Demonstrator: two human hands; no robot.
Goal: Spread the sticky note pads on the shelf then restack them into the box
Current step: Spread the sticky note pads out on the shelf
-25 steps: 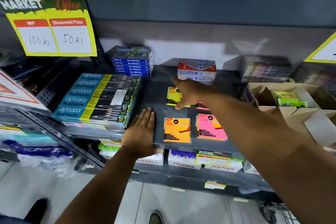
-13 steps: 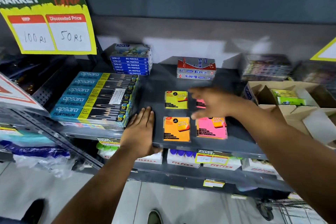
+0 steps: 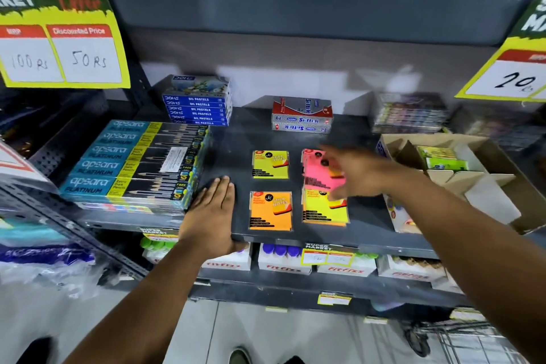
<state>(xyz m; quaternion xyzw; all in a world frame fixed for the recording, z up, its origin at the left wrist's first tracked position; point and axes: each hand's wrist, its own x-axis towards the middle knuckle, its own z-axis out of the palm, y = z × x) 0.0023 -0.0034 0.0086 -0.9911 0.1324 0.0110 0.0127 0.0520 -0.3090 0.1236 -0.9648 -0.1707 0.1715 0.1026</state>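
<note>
Sticky note pads lie on the grey shelf [image 3: 236, 139]: a yellow pad [image 3: 270, 164] at the back, an orange pad [image 3: 270, 211] in front of it, and a yellow-topped stack [image 3: 325, 208] at the front right. My right hand [image 3: 363, 174], blurred and with its fingers spread, grips a pink pad [image 3: 320, 173] just above that stack. My left hand [image 3: 211, 210] rests flat on the shelf's front edge, left of the orange pad. At the right stands the open cardboard box [image 3: 487, 146] with green and yellow pads [image 3: 440, 159] inside.
A stack of Apsara pencil boxes [image 3: 136, 162] touches my left hand. Blue oil pastel boxes [image 3: 198, 100] and Softek boxes [image 3: 301, 115] stand at the back. More packs [image 3: 410, 112] sit behind the cardboard box. Price signs hang at the upper left and upper right.
My right hand has moved from the back yellow pad rightward onto the pink pads. The front right stack showed pink on top and now shows yellow. My left hand has stayed put.
</note>
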